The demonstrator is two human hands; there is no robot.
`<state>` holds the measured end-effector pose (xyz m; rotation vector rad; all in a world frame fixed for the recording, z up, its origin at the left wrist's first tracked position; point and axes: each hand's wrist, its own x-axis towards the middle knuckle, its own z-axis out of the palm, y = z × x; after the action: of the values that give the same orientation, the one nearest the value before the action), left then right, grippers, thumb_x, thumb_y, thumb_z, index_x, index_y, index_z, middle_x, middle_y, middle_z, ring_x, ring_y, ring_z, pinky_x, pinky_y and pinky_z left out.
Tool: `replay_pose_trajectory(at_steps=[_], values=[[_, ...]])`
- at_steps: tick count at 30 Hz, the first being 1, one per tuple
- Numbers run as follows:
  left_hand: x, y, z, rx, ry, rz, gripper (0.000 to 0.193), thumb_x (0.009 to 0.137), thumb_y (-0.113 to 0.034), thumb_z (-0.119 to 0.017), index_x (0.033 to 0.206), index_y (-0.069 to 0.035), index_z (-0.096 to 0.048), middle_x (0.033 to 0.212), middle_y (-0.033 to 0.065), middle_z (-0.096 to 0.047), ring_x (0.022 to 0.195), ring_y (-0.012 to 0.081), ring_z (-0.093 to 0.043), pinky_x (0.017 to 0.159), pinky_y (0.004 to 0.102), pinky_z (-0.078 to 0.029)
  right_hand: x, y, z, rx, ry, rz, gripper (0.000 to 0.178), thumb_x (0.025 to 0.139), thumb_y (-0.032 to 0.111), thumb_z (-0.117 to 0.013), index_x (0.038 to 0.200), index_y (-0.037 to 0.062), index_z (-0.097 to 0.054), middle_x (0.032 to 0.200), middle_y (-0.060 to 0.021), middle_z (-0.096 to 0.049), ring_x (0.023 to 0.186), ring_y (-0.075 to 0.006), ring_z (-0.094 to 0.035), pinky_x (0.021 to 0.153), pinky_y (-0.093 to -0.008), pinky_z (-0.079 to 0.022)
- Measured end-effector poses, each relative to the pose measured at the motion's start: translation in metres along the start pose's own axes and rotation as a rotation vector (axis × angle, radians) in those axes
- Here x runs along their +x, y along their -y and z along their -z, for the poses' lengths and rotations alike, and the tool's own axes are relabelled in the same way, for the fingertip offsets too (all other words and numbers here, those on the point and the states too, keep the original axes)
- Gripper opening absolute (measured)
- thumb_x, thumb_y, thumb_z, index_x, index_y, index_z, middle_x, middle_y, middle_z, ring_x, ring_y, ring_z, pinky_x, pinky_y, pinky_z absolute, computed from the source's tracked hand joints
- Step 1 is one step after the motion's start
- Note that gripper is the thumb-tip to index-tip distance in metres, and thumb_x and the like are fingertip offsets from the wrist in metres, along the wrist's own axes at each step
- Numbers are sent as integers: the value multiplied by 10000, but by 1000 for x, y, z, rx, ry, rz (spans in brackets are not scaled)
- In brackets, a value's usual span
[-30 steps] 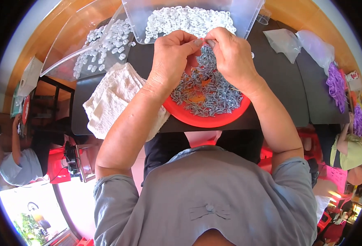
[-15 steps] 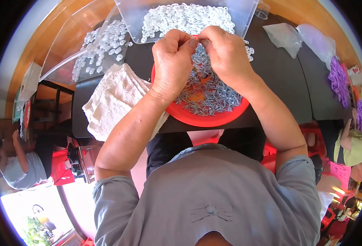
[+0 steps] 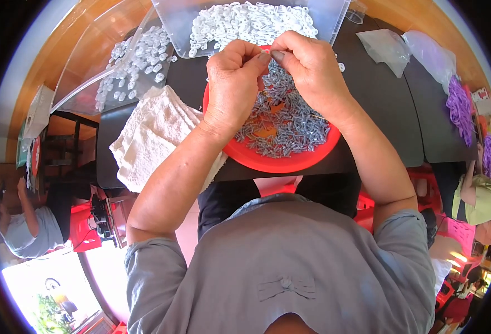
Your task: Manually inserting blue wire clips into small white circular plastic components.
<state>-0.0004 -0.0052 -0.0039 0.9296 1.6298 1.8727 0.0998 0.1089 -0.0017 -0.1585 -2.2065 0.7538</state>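
Both hands meet above the far side of a red basin (image 3: 279, 165). Many small grey-blue rod-like pieces (image 3: 295, 131) lie in that basin. My left hand (image 3: 235, 78) is closed, thumb and forefinger pinched together. My right hand (image 3: 312, 69) pinches close beside it, the two sets of fingertips almost touching. Whatever sits between the fingertips is too small to make out. Just beyond the hands stands a clear plastic bin (image 3: 179, 33) filled with small white oval pieces (image 3: 251, 25) that have holes in them.
A folded cream towel (image 3: 151, 139) lies left of the basin on the dark table (image 3: 379, 100). More white pieces (image 3: 145, 53) rest in a clear tray at the left. Plastic bags (image 3: 387, 50) and a purple bundle (image 3: 459, 111) are at the right. Other people sit at both sides.
My right hand has shifted slightly, its thumb now more visible at the fingertips. Both hands stay pinched together over the basin.
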Motion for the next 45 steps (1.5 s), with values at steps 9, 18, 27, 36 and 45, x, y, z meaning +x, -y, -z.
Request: replay_pose_trajectory(at_steps=[9, 18, 27, 36, 45], values=[[0, -2, 1, -128, -11, 28, 86, 882, -44, -623, 846, 34, -614, 662, 38, -583, 513, 81, -503, 445, 230, -395, 3, 8, 0, 0, -10, 41, 80, 843, -17, -573, 912, -2, -611, 736, -127, -634, 636, -190, -605, 592, -298, -455], [6, 0, 4, -194, -33, 78, 94, 878, -51, -628, 838, 32, -613, 645, 39, -582, 468, 89, -488, 400, 237, -364, 5, 2, 5, -258, -17, 128, 168, 838, -23, -562, 990, 35, -602, 861, -147, -663, 768, -320, -660, 655, -372, -505], [6, 0, 3, -190, -1, 106, 108, 878, -71, -650, 832, 23, -621, 646, 33, -587, 468, 87, -492, 390, 232, -358, 4, 5, 6, -353, 44, 133, 169, 824, -20, -574, 979, 48, -580, 860, -141, -655, 764, -345, -650, 627, -400, -499], [8, 0, 10, -84, 57, 114, 140, 886, -106, -658, 861, 27, -624, 662, 31, -593, 476, 75, -505, 383, 218, -380, 0, -1, 0, -222, -1, 115, 84, 852, -9, -562, 932, 12, -576, 764, -155, -638, 714, -341, -635, 611, -381, -480], [5, 2, 7, 9, 68, 125, 128, 911, -110, -628, 884, 15, -616, 674, 23, -587, 481, 71, -498, 381, 210, -350, -2, -1, -7, -89, -17, 45, 62, 849, -31, -545, 896, -17, -581, 732, -164, -631, 657, -286, -632, 603, -345, -477]])
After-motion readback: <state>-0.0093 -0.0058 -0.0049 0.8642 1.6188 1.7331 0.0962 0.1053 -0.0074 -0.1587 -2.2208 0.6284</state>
